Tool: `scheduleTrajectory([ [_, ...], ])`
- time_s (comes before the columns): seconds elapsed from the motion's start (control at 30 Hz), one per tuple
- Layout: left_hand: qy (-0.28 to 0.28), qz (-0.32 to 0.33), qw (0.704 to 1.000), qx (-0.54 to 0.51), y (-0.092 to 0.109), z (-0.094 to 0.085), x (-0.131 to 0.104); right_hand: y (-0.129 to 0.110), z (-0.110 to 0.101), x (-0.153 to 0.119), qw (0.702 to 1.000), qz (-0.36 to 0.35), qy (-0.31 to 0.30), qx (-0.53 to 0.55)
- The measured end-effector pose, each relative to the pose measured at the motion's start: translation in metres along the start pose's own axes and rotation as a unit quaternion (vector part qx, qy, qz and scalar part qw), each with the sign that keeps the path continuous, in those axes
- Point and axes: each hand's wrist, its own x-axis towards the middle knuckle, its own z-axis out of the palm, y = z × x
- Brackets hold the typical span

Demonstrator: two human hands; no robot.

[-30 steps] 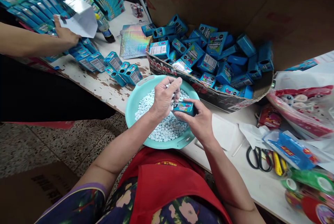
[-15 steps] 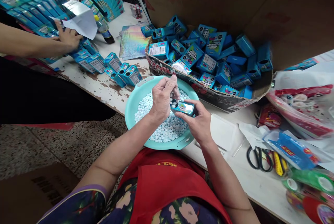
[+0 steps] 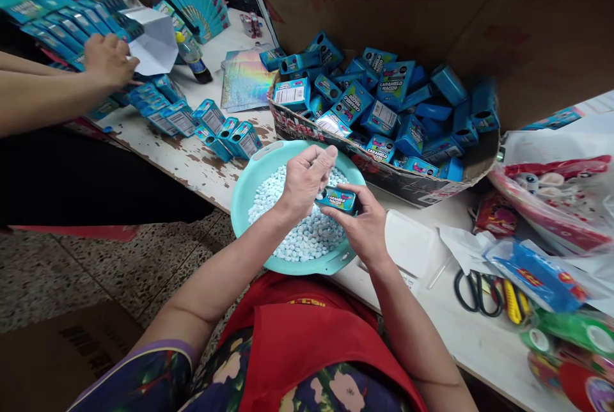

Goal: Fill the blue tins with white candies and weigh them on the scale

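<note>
My right hand (image 3: pixel 365 223) grips a small blue candy box (image 3: pixel 338 199) marked "Caramelo Macizo", lying on its side with its end toward my left hand. My left hand (image 3: pixel 307 178) is cupped closed right at that end, and a bit of white candy shows under its fingers. Both hands are above a turquoise basin (image 3: pixel 242 207) that holds many small, pale candies (image 3: pixel 307 242). Most of what the left palm contains is hidden by the fingers.
Behind the basin stands a cardboard carton (image 3: pixel 412 188) heaped with blue boxes. A co-worker's hand (image 3: pixel 108 60) is among more boxes at left, near a dark bottle (image 3: pixel 194 60). Scissors (image 3: pixel 477 290), a yellow cutter (image 3: pixel 515 302) and tape rolls (image 3: pixel 566 335) lie at right.
My left hand has shifted slightly right, its fingers closing more over the box's end, so fewer candies show there. The co-worker's hand has moved left and up.
</note>
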Motion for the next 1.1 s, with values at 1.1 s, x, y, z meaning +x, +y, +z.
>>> scheduleTrajectory([
  [1.1,-0.289,-0.045,0.641,0.71,-0.048,-0.076,-0.028,0.116,-0.127,-0.076,0.931,0.103,0.346,0.047],
])
